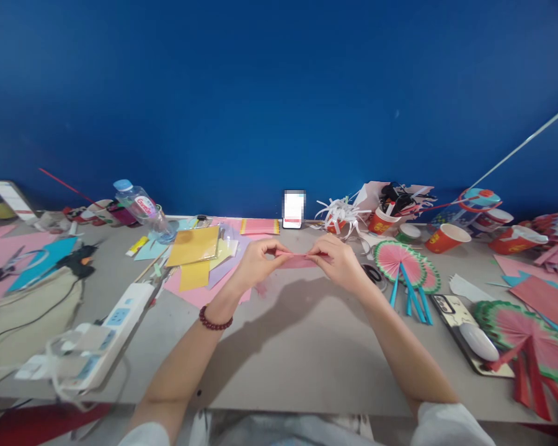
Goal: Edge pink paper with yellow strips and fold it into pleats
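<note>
Between my two hands a narrow strip of pink paper is held level above the grey table. My left hand pinches its left end between thumb and fingers; a dark red bead bracelet circles that wrist. At the other end, my right hand pinches the paper the same way. Whether the strip is folded is too small to tell. Behind it, a phone stands upright against the blue wall. Pink and green paper fans with blue handles lie to the right of my right hand.
Yellow sheets and coloured papers lie left of my hands. A power strip and a tilted bottle are farther left. On the right are paper cups, a white mouse on a phone, and a red-handled fan.
</note>
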A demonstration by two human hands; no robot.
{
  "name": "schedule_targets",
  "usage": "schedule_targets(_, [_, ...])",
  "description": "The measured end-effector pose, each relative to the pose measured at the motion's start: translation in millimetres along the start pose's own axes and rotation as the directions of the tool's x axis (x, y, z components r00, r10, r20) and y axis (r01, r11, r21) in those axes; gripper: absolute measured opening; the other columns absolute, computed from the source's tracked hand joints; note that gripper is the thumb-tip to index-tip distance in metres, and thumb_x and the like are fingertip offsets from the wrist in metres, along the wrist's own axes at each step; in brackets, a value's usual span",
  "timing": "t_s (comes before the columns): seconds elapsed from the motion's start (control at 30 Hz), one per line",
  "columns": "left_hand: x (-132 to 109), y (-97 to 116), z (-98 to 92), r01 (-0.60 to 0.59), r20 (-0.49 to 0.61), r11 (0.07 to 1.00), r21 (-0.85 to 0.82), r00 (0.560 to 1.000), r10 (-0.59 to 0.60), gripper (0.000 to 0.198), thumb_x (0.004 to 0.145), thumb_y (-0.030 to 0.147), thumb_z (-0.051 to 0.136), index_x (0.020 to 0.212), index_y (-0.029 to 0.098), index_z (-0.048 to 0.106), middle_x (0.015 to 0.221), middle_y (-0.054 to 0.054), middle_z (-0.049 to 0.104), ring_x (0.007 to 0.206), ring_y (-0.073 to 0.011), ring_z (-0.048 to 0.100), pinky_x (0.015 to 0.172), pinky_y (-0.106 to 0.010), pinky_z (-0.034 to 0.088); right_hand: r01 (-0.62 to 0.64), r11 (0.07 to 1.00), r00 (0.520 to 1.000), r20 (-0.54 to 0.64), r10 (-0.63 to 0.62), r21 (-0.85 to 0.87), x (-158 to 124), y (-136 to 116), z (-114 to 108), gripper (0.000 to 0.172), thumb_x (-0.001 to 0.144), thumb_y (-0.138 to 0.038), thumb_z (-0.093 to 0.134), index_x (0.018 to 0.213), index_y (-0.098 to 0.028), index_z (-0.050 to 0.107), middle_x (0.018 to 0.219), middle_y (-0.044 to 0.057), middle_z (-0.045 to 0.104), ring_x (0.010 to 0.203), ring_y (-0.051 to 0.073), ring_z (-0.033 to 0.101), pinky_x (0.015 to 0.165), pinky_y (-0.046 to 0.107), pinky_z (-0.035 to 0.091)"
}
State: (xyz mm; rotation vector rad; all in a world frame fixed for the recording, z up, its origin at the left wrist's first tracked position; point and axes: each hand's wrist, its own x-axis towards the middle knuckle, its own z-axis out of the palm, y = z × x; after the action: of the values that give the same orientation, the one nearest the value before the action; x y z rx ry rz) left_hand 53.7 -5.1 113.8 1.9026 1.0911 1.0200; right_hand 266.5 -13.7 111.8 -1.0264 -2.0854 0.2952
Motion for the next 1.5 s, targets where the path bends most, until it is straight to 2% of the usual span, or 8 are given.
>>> schedule_targets(0.33, [-5.5, 3.1, 5.4, -0.099, 0.021, 0.994, 0.048, 0.995, 0.098, 0.020, 0.083, 0.032, 0.061, 0.072, 0.017, 0.067, 0.069, -0.002, 0.064, 0.064, -0.0121, 0.054, 0.059, -0.023, 0.042, -0.049, 0.987, 0.996, 0.077, 0.037, 0.156, -0.8, -6.1, 10.7, 0.017, 0.088, -0.034, 0.056, 0.083, -0.023, 0.068, 0.080, 0.005, 0.068, 0.077, 0.019, 0.060, 0.071, 0.032, 0.045])
schedule_targets(0.47, [-4.6, 4.4, 6.0, -0.026, 0.011, 0.999, -0.037, 1.000, 0.026, 0.018, 0.079, 0.035, 0.066, 0.083, 0.017, 0.068, 0.075, -0.002, 0.065, 0.068, -0.0124, 0.057, 0.061, -0.023, 0.046, -0.127, 0.969, 0.991, -0.003, 0.130, 0.211, -1.8, -3.2, 20.6, 0.017, 0.086, -0.031, 0.057, 0.076, -0.022, 0.067, 0.072, 0.004, 0.065, 0.069, 0.017, 0.059, 0.064, 0.030, 0.045])
schedule_targets(0.57, [-2.8, 2.0, 4.1, 0.041, 0.014, 0.988, -0.151, 0.999, -0.040, 0.028, 0.074, 0.036, 0.071, 0.095, 0.017, 0.067, 0.083, -0.004, 0.068, 0.072, -0.0134, 0.061, 0.064, -0.024, 0.051, -0.166, 0.939, 0.980, -0.059, 0.192, 0.301, -1.1, 0.5, 26.0, 0.017, 0.083, -0.032, 0.060, 0.072, -0.021, 0.066, 0.072, 0.004, 0.065, 0.068, 0.017, 0.059, 0.063, 0.030, 0.046])
schedule_targets(0.67, [-2.2, 0.2, 3.6, -0.021, -0.023, 0.984, -0.176, 1.000, 0.017, 0.020, 0.079, 0.034, 0.065, 0.090, 0.017, 0.069, 0.090, -0.006, 0.070, 0.081, -0.0154, 0.063, 0.073, -0.027, 0.053, -0.146, 0.906, 0.977, -0.086, 0.195, 0.396, 0.1, 4.0, 30.1, 0.016, 0.081, -0.033, 0.062, 0.070, -0.021, 0.064, 0.076, 0.004, 0.067, 0.073, 0.017, 0.061, 0.069, 0.031, 0.048])
schedule_targets(0.83, [-5.5, 4.0, 8.1, -0.171, -0.123, 0.985, -0.023, 0.978, 0.167, 0.014, 0.084, 0.030, 0.062, 0.084, 0.020, 0.071, 0.087, -0.004, 0.072, 0.083, -0.0159, 0.065, 0.077, -0.029, 0.053, -0.136, 0.900, 0.977, -0.097, 0.192, 0.414, 0.3, 10.0, 35.2, 0.016, 0.081, -0.033, 0.063, 0.072, -0.021, 0.064, 0.078, 0.004, 0.069, 0.077, 0.018, 0.062, 0.074, 0.031, 0.048])
schedule_targets(1.0, [-9.4, 7.6, 12.5, -0.271, -0.200, 0.939, 0.211, 0.928, 0.313, 0.011, 0.086, 0.026, 0.060, 0.087, 0.021, 0.070, 0.087, -0.003, 0.073, 0.082, -0.0163, 0.065, 0.075, -0.030, 0.053, -0.117, 0.929, 0.983, -0.095, 0.159, 0.352, -1.5, 14.2, 39.2, 0.014, 0.084, -0.032, 0.059, 0.078, -0.021, 0.067, 0.082, 0.004, 0.070, 0.079, 0.018, 0.061, 0.075, 0.032, 0.047])
schedule_targets(1.17, [-11.9, 6.5, 16.2, -0.346, -0.153, 0.875, 0.338, 0.897, 0.414, 0.012, 0.088, 0.025, 0.058, 0.090, 0.021, 0.069, 0.087, -0.003, 0.069, 0.081, -0.0146, 0.063, 0.070, -0.027, 0.052, -0.074, 0.951, 0.990, -0.092, 0.106, 0.300, -3.3, 17.3, 43.8, 0.012, 0.084, -0.022, 0.057, 0.084, -0.022, 0.069, 0.078, 0.003, 0.069, 0.076, 0.017, 0.059, 0.072, 0.030, 0.046])
schedule_targets(1.5, [-15.1, 10.5, 21.0, -0.405, -0.124, 0.806, 0.432, 0.858, 0.498, 0.013, 0.089, 0.019, 0.055, 0.087, 0.020, 0.068, 0.081, -0.002, 0.066, 0.073, -0.0128, 0.058, 0.064, -0.025, 0.048, -0.022, 0.959, 0.994, -0.092, 0.050, 0.284, -4.2, 17.6, 45.6, 0.014, 0.083, -0.018, 0.058, 0.084, -0.024, 0.071, 0.083, 0.004, 0.071, 0.078, 0.018, 0.060, 0.074, 0.032, 0.047])
